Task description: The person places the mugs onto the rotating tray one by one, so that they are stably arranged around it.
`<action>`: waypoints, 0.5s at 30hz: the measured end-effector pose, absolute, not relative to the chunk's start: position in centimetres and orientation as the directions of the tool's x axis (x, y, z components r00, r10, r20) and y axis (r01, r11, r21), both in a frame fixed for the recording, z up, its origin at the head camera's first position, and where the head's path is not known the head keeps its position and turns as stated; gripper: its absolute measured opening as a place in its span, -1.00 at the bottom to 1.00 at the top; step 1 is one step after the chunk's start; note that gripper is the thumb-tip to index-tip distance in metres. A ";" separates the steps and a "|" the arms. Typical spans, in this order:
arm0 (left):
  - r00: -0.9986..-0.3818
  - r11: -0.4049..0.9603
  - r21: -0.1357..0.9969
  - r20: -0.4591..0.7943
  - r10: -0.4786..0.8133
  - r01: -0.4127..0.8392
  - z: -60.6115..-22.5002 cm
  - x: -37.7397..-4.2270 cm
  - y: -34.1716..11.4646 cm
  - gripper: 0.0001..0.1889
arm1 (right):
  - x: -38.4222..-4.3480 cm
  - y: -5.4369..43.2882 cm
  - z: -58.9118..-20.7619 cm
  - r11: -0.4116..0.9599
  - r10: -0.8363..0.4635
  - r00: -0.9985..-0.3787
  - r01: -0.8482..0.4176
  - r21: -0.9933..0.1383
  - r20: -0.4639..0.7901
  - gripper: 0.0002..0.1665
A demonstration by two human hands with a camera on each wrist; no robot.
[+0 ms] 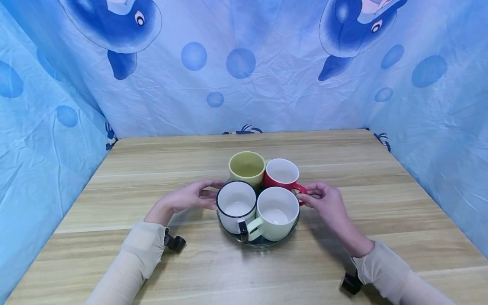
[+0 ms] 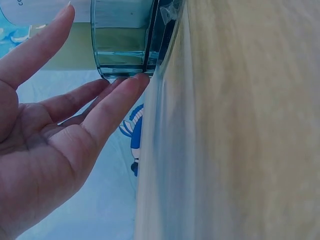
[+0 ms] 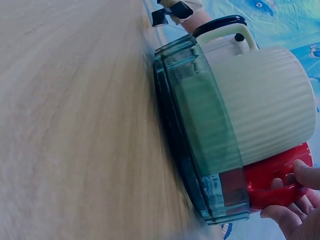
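Four mugs would be several: a white mug with a black rim (image 1: 230,220), a pale green ribbed mug (image 1: 276,228), a red mug (image 1: 273,182) and a yellow-green mug (image 1: 235,173) stand upright, packed together in a round see-through dish (image 1: 263,244). My left hand (image 1: 190,197) is at the dish's left side, fingers extended, with fingertips (image 2: 135,82) right at its clear wall in the left wrist view. At the right, my right hand (image 1: 325,201) pinches the red mug's handle (image 3: 280,192) between thumb and fingers. The red mug's lower part sits behind the dish wall.
The dish stands around the middle of a wood-grain table (image 1: 183,271). A blue curtain (image 1: 274,106) with whale prints hangs along the back and sides. Black wrist devices (image 1: 175,243) are strapped at both sleeves.
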State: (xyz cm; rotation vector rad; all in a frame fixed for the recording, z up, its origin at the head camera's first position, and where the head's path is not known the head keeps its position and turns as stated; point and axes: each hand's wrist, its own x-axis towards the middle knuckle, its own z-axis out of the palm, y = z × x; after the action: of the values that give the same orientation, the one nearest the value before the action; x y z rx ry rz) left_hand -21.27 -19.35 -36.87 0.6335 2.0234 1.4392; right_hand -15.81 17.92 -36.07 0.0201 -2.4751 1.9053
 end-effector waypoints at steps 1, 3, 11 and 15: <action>-0.724 0.307 0.950 -0.176 0.667 0.051 -36.9 -21.3 -19.4 -0.16 | -15.8 17.8 -36.1 0.249 0.001 -1.000 -0.021 -0.968 0.021 -0.61; -0.723 0.305 0.951 -0.175 0.668 0.052 -36.8 -21.2 -19.3 -0.16 | -15.8 17.6 -36.3 0.251 0.003 -1.000 -0.020 -0.968 0.021 -0.62; -0.722 0.304 0.950 -0.164 0.672 0.067 -36.9 -21.3 -19.2 -0.17 | -15.9 17.5 -36.7 0.308 0.009 -0.999 -0.043 -0.950 0.048 -0.64; -0.727 0.308 0.949 -0.166 0.666 0.065 -36.9 -21.2 -19.3 -0.18 | -16.0 17.6 -36.7 0.334 -0.026 -0.996 -0.087 -0.939 0.083 -0.66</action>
State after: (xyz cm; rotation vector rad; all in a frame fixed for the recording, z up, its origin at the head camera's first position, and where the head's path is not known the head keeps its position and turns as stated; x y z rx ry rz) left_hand -21.23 -19.30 -36.91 0.6464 2.0345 1.4382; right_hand -15.98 17.60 -36.75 0.1069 -2.5218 1.7796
